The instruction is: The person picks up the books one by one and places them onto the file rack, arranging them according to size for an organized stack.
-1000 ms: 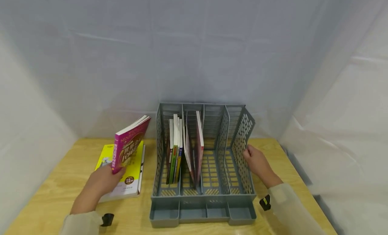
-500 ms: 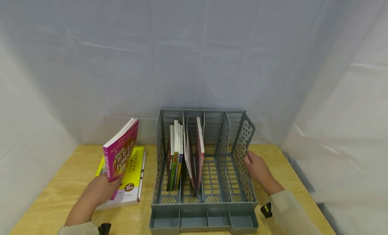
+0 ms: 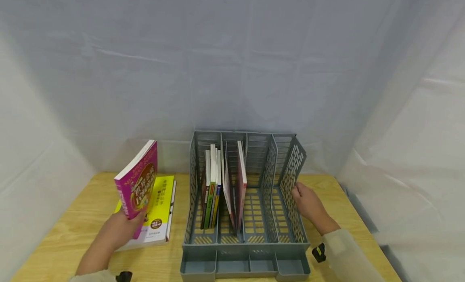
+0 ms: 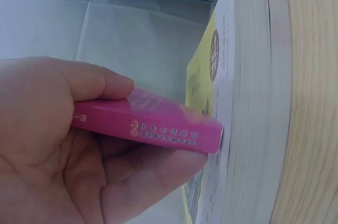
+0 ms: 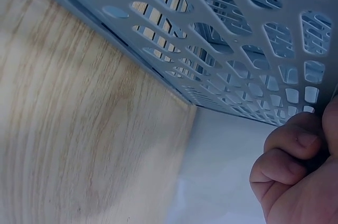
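In my left hand [image 3: 118, 229] a magenta book [image 3: 139, 185] stands up, tilted. The left wrist view shows its spine [image 4: 174, 134] between my thumb and fingers, with the lower corner at the stack beneath. That stack has a yellow and white book [image 3: 160, 209] on top and lies flat on the table. My right hand [image 3: 310, 203] grips the front edge of the right side panel of a grey file rack [image 3: 245, 246]; in the right wrist view its fingers [image 5: 285, 168] are curled by the perforated wall [image 5: 248, 65].
Several thin books [image 3: 212, 193] stand in the rack's leftmost slot. Pink-edged books [image 3: 241, 185] lean in the second slot. Shallow trays [image 3: 197, 262] run along the rack's front. A pale sheet [image 3: 232, 72] hangs behind the wooden table [image 3: 65, 229].
My left hand has carried the magenta book leftward and slightly down, turning its cover more toward the head camera. My right hand keeps its grip on the rack. The head view has shifted slightly.
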{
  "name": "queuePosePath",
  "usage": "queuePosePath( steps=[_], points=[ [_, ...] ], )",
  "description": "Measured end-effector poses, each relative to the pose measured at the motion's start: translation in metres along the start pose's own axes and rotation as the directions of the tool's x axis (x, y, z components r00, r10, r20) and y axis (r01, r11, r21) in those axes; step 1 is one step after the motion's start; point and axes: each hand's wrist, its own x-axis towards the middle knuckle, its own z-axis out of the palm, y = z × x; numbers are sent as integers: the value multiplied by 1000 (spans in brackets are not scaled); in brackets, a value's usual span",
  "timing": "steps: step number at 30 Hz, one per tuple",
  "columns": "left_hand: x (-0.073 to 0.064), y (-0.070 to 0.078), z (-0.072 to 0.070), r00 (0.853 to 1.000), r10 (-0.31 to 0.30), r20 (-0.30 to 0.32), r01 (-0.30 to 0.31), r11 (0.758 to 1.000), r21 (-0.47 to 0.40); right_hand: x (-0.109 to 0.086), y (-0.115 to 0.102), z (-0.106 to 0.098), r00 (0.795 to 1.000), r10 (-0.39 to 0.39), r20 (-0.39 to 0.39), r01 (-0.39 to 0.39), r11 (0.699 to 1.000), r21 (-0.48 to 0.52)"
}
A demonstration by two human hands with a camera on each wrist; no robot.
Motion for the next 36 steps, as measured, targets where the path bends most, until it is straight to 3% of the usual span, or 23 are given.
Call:
queuePosePath(
  steps=[7,18,23,28,36],
  points=[
    [-1,4,7,998,13,-63,-10,998,54,0,-1,2,1000,11,6,-11,1000,2],
    [-9,-6,9,996,-58,-64,54,997,-55,0,-1,2,1000,12,0,-12,1000,-1],
    [-10,-7,13,994,-66,-81,63,997,-46,0,0,2,1000,7,-1,-7,1000,2],
    [-11,-2,18,989,-51,-140,47,998,-32,-1,1,2,1000,14,-1,-14,1000,3],
    [-19,2,23,964,-4,-265,-6,999,-34,0,-2,2,1000,13,7,-14,1000,26]
  ],
)
